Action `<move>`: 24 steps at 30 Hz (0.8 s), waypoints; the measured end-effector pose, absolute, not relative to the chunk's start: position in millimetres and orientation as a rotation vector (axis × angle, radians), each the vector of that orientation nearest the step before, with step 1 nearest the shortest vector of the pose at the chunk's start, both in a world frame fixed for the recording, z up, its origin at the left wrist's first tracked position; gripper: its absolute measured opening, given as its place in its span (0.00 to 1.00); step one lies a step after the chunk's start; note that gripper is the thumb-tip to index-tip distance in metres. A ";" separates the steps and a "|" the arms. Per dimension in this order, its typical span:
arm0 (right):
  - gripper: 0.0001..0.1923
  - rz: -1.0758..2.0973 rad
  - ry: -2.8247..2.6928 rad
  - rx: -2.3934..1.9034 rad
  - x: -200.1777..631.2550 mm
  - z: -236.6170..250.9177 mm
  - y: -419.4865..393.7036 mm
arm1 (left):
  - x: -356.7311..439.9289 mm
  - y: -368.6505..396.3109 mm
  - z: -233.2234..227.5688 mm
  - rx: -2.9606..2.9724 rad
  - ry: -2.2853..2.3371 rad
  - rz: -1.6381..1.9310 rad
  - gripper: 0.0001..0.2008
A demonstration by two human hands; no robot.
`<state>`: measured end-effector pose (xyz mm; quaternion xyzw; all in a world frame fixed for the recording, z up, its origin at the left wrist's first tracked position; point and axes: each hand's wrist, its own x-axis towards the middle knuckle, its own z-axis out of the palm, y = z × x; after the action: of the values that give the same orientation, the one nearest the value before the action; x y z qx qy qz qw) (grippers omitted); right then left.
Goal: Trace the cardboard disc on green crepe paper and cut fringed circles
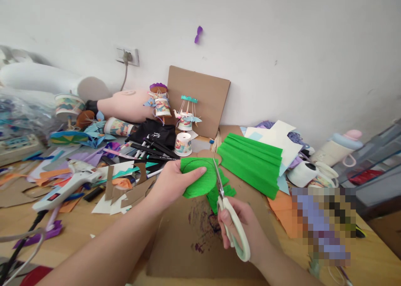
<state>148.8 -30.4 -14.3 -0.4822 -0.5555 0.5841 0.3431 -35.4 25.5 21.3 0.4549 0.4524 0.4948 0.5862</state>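
My left hand [175, 179] pinches a piece of green crepe paper [200, 185] on its left side, thumb on top. A dark curved line is drawn on the paper, and its lower edge is cut round. In my right hand [241, 223] are scissors [233, 229] with pale green and white handles. Their blades point up and away, at the right edge of the paper. Green scraps [213, 200] hang or lie just below the blades; I cannot tell whether they are still joined. Under both hands lies a brown cardboard sheet [175, 248] with dark smears.
A pleated green crepe sheet [250, 164] lies to the right, beyond the scissors. A hot glue gun [62, 190], pens and paper scraps crowd the left. Small decorated paper cups [183, 144] stand at the back before a leaning cardboard panel [200, 93]. A bottle [335, 150] is at far right.
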 end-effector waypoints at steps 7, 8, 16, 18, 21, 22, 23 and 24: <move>0.32 1.513 -1.449 -1.279 148.9 -13.0 -29.7 | -39.1 27.4 21.4 1.072 1.052 1.137 0.17; 0.32 1.512 -1.446 -1.284 148.6 -12.8 -29.7 | -39.7 27.6 21.6 1.071 1.049 1.133 0.17; 0.30 1.518 -1.457 -1.282 147.8 -16.9 -31.9 | -39.8 28.3 21.3 0.989 0.981 1.114 0.19; 0.30 1.520 -1.477 -1.270 148.7 -18.8 -32.1 | -39.2 28.6 19.5 0.983 0.982 1.104 0.20; 0.30 1.531 -1.508 -1.218 150.5 -20.1 -32.3 | -38.4 28.2 18.5 0.999 0.974 1.096 0.19; 0.30 1.533 -1.518 -1.201 151.0 -20.2 -32.3 | -38.1 27.6 19.0 1.006 0.968 1.092 0.19; 0.30 1.532 -1.527 -1.186 151.5 -20.1 -32.3 | -37.7 26.8 19.9 1.012 0.966 1.089 0.18; 0.29 1.531 -1.536 -1.177 151.8 -20.0 -32.2 | -37.3 25.9 21.0 1.015 0.967 1.086 0.18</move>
<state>151.8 -32.2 -20.0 -0.4500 -0.5877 0.5854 0.3307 -37.3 25.9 21.0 0.4437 0.4225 0.4747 0.6319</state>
